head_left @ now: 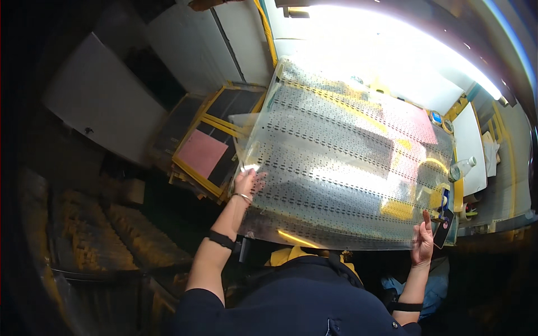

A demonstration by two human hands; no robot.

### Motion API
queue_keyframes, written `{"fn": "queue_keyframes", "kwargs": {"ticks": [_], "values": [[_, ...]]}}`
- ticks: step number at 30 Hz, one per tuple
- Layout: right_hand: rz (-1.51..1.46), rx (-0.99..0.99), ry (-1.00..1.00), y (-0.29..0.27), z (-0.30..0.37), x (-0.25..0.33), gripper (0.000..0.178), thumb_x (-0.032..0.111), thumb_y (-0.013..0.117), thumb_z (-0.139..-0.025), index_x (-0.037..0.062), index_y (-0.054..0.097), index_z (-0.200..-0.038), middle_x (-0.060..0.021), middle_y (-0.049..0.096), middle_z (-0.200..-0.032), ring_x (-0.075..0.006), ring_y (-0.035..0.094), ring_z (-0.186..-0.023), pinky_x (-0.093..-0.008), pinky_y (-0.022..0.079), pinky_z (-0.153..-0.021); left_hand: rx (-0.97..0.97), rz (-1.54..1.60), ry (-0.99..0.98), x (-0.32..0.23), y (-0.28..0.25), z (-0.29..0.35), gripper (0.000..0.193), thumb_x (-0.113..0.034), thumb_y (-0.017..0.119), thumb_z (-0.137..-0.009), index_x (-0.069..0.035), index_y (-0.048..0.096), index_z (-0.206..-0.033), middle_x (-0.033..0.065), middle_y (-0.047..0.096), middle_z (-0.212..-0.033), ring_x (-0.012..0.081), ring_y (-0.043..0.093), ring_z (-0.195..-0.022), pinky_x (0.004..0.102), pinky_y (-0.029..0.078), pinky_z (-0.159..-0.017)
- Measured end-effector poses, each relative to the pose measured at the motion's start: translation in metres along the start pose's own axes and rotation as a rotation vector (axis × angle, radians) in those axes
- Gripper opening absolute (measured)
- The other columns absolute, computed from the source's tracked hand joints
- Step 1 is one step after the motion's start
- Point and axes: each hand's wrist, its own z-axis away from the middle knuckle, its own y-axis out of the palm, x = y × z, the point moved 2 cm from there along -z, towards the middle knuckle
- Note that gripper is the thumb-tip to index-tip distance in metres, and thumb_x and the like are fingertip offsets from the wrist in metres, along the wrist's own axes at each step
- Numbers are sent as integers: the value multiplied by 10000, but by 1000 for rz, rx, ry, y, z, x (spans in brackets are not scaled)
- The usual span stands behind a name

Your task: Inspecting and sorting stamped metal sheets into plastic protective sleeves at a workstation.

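A clear dotted sheet lies between the hands; positioning seems underway, and shifting it calls for even support; left hand at its left edge, fingers spread; right hand near the right corner, fingers raised; I cannot tell whether either pinches; bottle crowds the right edge, framed panels the left.

Glare blurred the fingertips of the left hand, and whether the right hand touched the clear sheet could not be told. The rows of dark marks on that sheet were too small to tell as holes or print. Reflections broke up the outline of the pink sheet beneath. The lower edge cut off the navy shirt; the upper edge cropped a brown object. Shadow blurred the yellowish stacks.
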Motion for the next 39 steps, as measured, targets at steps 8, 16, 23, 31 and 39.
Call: {"fn": "queue_keyframes", "kwargs": {"ticks": [8,16,23,31,39], "values": [[-51,-23,17,3,9,0,356,89,421,-874,86,364,-1226,-45,595,-721,-96,602,-629,-169,462,-416,-81,-421,-95,23,-21,-17,450,-171,519,-828,56,355,-1180,179,564,-974,223,587,-735,322,486,-626],[-117,30,89,9,9,2,341,123,408,-883,114,371,-1222,-107,604,-706,-125,558,-444,-202,456,-360,-116,-620,287,-40,22,28,271,-193,553,-800,17,531,-972,114,594,-837,189,589,-731,273,469,-676],[-64,79,65,-1,5,-2,352,134,409,-882,113,356,-1230,-113,602,-701,-134,541,-408,-214,455,-354,249,-467,658,-102,111,143,398,-356,360,-897,-10,534,-988,120,609,-805,158,599,-697,256,489,-635],[-69,165,87,28,4,6,371,116,395,-879,102,328,-1244,-161,610,-784,-199,607,-513,-242,486,-395,570,-449,592,-123,103,200,727,-561,146,-850,60,432,-1097,120,594,-726,186,569,-530,263,454,-385],[-46,219,17,51,5,19,398,125,449,-864,60,340,-1241,-199,608,-809,-208,615,-541,-244,502,-431,283,-581,720,-128,78,194,495,-375,467,-849,50,441,-1102,64,577,-646,85,526,-453,196,433,-377]]}}
